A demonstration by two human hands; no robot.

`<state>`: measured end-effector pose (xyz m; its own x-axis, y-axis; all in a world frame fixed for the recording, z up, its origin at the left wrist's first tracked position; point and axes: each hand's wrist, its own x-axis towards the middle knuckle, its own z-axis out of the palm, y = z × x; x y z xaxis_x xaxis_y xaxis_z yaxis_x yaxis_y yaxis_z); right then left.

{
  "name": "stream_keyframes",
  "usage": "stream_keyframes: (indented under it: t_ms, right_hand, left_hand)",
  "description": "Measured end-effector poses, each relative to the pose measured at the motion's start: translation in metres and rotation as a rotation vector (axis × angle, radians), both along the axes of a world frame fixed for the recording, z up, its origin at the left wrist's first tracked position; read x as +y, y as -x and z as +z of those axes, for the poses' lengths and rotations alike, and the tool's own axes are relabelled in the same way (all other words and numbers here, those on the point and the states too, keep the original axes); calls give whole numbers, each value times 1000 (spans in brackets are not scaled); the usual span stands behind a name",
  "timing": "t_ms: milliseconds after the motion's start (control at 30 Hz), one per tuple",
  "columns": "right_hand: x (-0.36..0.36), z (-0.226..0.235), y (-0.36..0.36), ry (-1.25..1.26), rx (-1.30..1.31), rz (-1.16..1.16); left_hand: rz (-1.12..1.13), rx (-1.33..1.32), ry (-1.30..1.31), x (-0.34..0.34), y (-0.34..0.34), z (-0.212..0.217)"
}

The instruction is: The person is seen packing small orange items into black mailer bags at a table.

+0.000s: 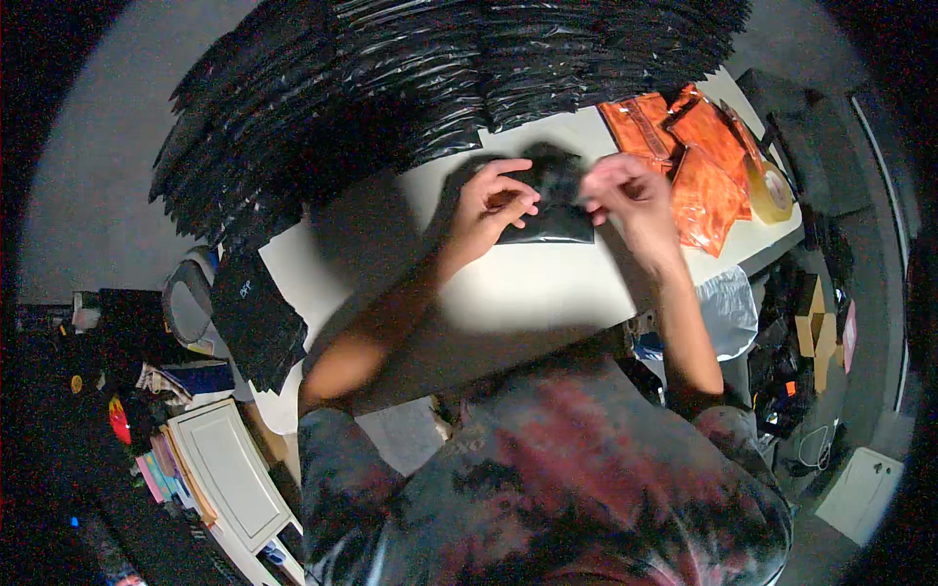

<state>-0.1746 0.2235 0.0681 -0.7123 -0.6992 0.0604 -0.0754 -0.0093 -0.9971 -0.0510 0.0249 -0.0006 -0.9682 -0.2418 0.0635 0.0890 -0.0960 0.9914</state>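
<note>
A flat black plastic packet (552, 223) lies on the white table in front of me, its shiny near edge facing me. Above its left side is my left hand (486, 207), the index finger stretched out and the fingers apart, with nothing visible in them. My right hand (637, 203) hovers by the packet's right edge. Its fingers curl inward as in a pinch, and the fingertips are smeared by motion. Whatever they hold, if anything, is too blurred to make out. Both hands partly cover the packet.
Tall rows of stacked black packets (410, 88) line the table's far side. Orange plastic-wrapped packets (708, 186) and a roll of clear tape (775, 192) sit at the right. Black pieces (256, 313) hang over the left edge of the white table (528, 293). A white cabinet (233, 469) stands lower left.
</note>
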Motion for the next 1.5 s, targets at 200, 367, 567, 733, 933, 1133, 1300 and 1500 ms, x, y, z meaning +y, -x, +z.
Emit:
stream_keyframes:
  t_ms: [200,367,567,733,933,1133,1300,1500]
  right_hand:
    - [-20,-62,9,52,-198,140]
    - [-22,-63,21,-78,-105,87]
    - [-19,-69,35,-234,87,30]
    - [-16,-67,34,-268,85,12]
    - [-18,-63,31,-316,129,-2]
    - [-24,-56,24,-415,318,-45]
    - [-27,-52,14,-292,683,-173]
    - [-21,-27,-4,-315,1035,-65]
  left_hand:
    - [122,122,472,-4,-2,3]
    - [220,129,880,-19,-7,7]
    - [110,141,895,-27,-5,11]
    - [215,137,925,-7,-12,30]
    - [119,247,988,-7,-12,31]
    - [-2,256,1038,-12,-9,16]
    - [-21,183,1062,-13,-9,18]
    - [9,239,1011,-12,-11,17]
